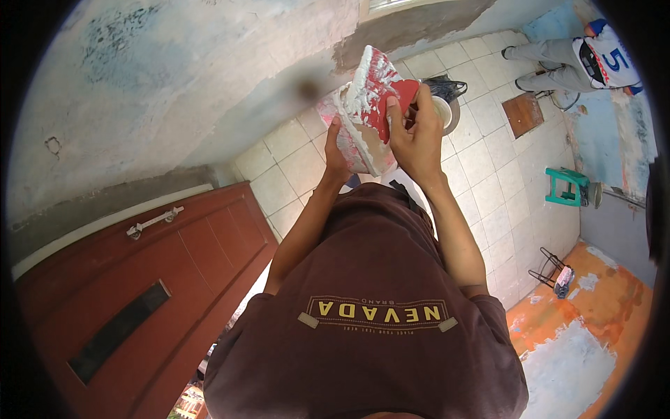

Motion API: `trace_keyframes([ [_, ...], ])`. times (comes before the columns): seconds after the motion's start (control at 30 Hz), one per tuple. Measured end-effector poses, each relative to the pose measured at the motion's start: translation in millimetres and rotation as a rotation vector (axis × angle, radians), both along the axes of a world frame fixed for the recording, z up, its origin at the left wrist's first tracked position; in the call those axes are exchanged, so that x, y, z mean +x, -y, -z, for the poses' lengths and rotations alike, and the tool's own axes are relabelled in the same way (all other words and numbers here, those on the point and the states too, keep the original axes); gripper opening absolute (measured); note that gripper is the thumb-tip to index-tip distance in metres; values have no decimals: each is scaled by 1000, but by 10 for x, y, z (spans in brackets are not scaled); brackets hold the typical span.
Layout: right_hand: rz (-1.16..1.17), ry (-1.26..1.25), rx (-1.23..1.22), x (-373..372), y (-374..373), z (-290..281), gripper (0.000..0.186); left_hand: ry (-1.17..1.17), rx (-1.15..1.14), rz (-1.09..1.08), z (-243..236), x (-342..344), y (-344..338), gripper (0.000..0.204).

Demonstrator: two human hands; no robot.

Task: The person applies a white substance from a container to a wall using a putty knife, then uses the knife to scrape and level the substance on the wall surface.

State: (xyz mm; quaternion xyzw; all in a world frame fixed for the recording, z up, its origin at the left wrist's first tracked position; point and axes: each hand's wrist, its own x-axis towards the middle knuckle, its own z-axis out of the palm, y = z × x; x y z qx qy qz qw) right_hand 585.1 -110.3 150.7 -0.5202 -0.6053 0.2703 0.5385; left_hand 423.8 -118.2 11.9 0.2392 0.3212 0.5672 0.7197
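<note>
My left hand [337,152] grips the side of an open container [377,159], pinkish and partly see-through, with thick white putty crusted along its rim. My right hand [421,136] pinches a flat red plastic scraper [403,91] between thumb and fingers. White paste is smeared over the red surface beside the scraper, at the container's mouth. Both hands are held out in front of my chest, close together. How deep the scraper sits in the container cannot be made out.
Below my right hand stand a pale bucket [442,112] and a black plastic bag [447,87] on the tiled floor [488,174]. A person [579,61] is at the far right, near a brown square panel [523,116]. A green stool [565,187] stands right; a red-brown door [209,251] is left.
</note>
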Motion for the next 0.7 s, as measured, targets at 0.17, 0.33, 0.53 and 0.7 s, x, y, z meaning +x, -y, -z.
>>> trace_keyframes([
  [0.17, -81, -4, -71, 50, -11, -8, 18, 126, -71, -102, -123, 162, -37, 62],
  [0.33, -157, 34, 16, 66, 1, -13, 19, 115, -34, -67, -140, 120, -23, 67],
  [0.53, -169, 38, 5, 27, 41, 57, 20, 225, -9, -40, -190, 179, -56, 77],
  [0.7, -223, 105, -65, 23, 124, -16, 16, 230, -9, -49, -170, 171, -74, 83],
])
